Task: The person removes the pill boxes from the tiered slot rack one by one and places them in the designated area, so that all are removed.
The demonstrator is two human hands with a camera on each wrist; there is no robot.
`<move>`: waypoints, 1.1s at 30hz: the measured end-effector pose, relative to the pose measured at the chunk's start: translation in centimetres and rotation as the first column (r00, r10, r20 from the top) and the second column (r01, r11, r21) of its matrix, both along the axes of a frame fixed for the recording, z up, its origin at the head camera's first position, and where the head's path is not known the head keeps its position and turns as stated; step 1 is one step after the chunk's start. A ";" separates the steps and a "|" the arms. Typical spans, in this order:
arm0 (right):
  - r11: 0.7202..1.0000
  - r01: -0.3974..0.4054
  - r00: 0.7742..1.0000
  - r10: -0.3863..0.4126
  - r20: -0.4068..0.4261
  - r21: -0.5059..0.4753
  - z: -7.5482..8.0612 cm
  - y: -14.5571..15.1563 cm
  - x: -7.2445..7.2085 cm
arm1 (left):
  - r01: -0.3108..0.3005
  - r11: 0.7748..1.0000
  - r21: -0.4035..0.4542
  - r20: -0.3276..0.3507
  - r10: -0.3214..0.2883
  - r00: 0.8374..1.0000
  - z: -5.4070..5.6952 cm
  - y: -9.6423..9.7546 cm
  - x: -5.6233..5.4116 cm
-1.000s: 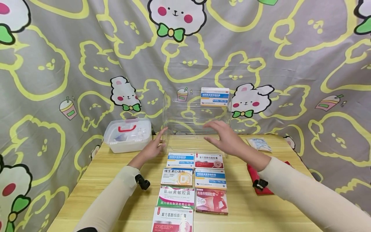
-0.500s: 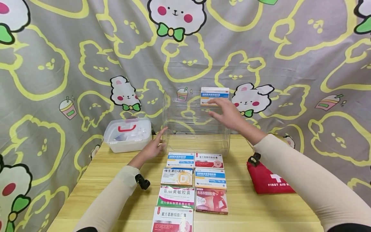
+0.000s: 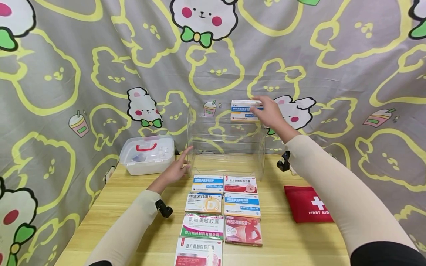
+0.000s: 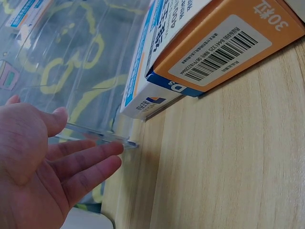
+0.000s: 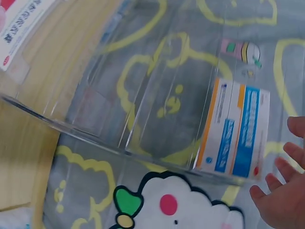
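A clear acrylic tiered rack (image 3: 226, 146) stands at the back of the table. On its top tier, at the right end, sits a white, blue and orange medicine box (image 3: 244, 115). My right hand (image 3: 270, 111) is at that box, overlapping its right part in the head view. In the right wrist view its fingers (image 5: 284, 168) are spread just beyond the box's top edge. My left hand (image 3: 177, 169) is at the rack's lower left side, with its fingers (image 4: 90, 160) extended along the clear panel and nothing held.
Several medicine boxes (image 3: 203, 203) lie in two columns in front of the rack. A white lidded case (image 3: 146, 157) with a red handle stands at the left. At the right lies a red first aid pouch (image 3: 307, 208). A patterned curtain (image 3: 213, 55) hangs behind.
My right hand has risen from in front of the rack's middle up to the box on the top tier. The left hand has stayed at the rack's side.
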State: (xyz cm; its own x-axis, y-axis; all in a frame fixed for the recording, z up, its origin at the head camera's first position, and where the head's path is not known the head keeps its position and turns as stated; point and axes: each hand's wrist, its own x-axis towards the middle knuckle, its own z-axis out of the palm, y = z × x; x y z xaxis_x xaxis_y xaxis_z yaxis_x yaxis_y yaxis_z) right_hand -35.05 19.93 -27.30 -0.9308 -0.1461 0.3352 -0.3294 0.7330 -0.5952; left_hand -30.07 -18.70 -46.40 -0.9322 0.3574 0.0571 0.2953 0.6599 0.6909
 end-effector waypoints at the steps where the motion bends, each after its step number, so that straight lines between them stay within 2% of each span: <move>1: 1.000 0.015 1.000 -0.014 0.007 -0.019 -0.1 0.1 -0.3 | 0.002 1.000 0.001 -0.003 -0.002 1.000 0.0 -0.1 0.0; 8: 0.989 0.075 0.995 -0.067 0.068 -0.124 -0.5 0.7 -1.5 | 0.015 1.000 0.014 -0.012 -0.015 1.000 -0.3 -0.2 -0.3; 23: 0.974 0.141 0.988 -0.126 0.093 -0.180 -0.9 0.2 -2.4 | 0.014 1.000 0.025 0.000 -0.014 1.000 -0.2 -0.1 -0.2; 33: 0.965 0.146 0.984 -0.120 0.129 -0.218 -0.9 0.2 -2.8 | 0.013 1.000 0.021 -0.009 -0.013 1.000 -0.3 -0.2 -0.3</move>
